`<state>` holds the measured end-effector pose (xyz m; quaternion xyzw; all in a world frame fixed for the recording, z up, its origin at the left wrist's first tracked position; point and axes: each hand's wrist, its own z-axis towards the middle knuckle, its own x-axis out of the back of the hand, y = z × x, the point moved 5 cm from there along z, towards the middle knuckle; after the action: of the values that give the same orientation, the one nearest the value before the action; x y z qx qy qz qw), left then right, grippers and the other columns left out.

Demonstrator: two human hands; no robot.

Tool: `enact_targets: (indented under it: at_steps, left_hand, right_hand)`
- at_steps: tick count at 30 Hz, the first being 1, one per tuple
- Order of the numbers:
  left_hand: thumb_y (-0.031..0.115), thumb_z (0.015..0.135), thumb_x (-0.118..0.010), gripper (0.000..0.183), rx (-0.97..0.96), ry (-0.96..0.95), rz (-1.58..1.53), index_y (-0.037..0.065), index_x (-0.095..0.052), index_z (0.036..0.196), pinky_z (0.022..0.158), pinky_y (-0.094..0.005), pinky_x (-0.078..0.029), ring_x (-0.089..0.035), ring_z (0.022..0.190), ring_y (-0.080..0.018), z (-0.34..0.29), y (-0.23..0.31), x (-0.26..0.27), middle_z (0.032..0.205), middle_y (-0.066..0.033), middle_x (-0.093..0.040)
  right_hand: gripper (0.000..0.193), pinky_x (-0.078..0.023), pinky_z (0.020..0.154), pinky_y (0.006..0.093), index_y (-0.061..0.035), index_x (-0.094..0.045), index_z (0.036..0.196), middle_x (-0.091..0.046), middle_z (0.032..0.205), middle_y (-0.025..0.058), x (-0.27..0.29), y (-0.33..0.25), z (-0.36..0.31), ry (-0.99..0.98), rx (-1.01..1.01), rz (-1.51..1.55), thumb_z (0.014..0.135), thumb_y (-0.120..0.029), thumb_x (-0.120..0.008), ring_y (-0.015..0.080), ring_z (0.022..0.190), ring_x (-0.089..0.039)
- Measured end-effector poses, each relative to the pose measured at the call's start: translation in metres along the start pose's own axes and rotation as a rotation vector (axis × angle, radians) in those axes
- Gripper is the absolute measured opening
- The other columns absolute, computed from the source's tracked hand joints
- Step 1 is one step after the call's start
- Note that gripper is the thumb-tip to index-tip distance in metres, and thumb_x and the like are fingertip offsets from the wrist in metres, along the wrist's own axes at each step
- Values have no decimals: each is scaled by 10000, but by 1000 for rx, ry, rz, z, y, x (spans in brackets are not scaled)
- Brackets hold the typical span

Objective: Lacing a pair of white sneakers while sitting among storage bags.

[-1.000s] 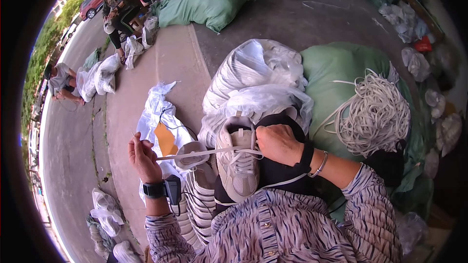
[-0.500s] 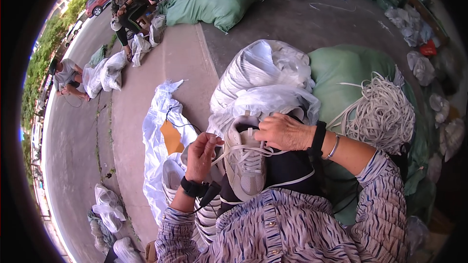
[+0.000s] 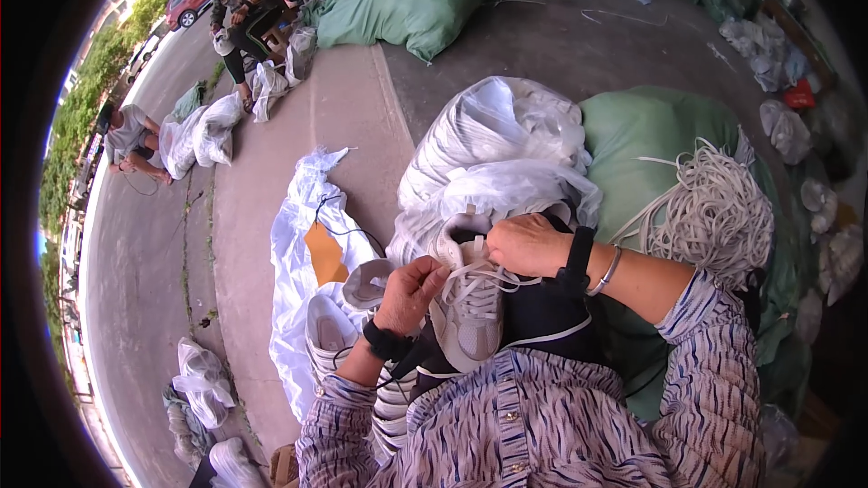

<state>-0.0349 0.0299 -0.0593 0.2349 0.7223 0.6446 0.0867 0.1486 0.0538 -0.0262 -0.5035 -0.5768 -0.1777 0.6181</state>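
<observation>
A pale beige sneaker rests on my lap, its toe toward me. White laces run criss-cross over its front, with loose ends near the tongue. My left hand pinches a shoelace at the shoe's left side. On the other side, my right hand is closed at the top eyelets, its fingertips on the lace by the tongue; the exact grip is partly hidden. Left of my left hand sit more light sneakers, stacked beside my leg.
A green sack at my right carries a heap of white laces. Ahead stands a white bag of shoes. A white plastic sheet with an orange card lies left. Two people sit farther off among bags.
My left hand has moved right, in toward the shoe's tongue, and the lace stretched from it has gone slack. My right hand stays near the top eyelets.
</observation>
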Motion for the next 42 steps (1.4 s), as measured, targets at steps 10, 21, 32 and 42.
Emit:
enact_targets:
  at_steps: [10, 21, 32, 42]
  left_hand:
    - [216, 884, -601, 215, 128, 1, -193, 25, -601, 785, 557, -204, -352, -435, 628, -36, 13, -7, -3, 684, 59, -523]
    - [237, 876, -619, 244, 127, 69, -161, 22, -590, 765, 560, -199, -362, -434, 621, -27, 12, -8, 0, 672, 56, -528]
    - [222, 874, -647, 182, 47, -167, -201, 55, -626, 805, 678, -199, -371, -457, 710, -35, 21, -7, 9, 730, 69, -545]
    - [258, 884, -636, 218, 156, -173, -149, 48, -659, 831, 639, -190, -378, -457, 682, -23, 25, -12, 3, 714, 76, -555]
  right_hand:
    - [157, -491, 691, 431, 15, -629, 821, -638, 746, 205, 3, -13, 6, -138, 80, -88, 704, -82, -592, 350, 756, -646]
    - [82, -459, 578, 298, -32, -608, 805, -605, 660, 66, 38, 13, 7, 447, -82, 402, 776, -108, -614, 156, 597, -577]
    - [151, -487, 660, 308, -82, -697, 818, -676, 728, 79, -18, -6, 19, 108, -16, 709, 692, -138, -634, 210, 694, -652]
    - [99, -477, 650, 369, -80, -654, 733, -649, 699, 102, -9, -10, 14, 147, -76, 478, 708, -158, -598, 275, 704, -636]
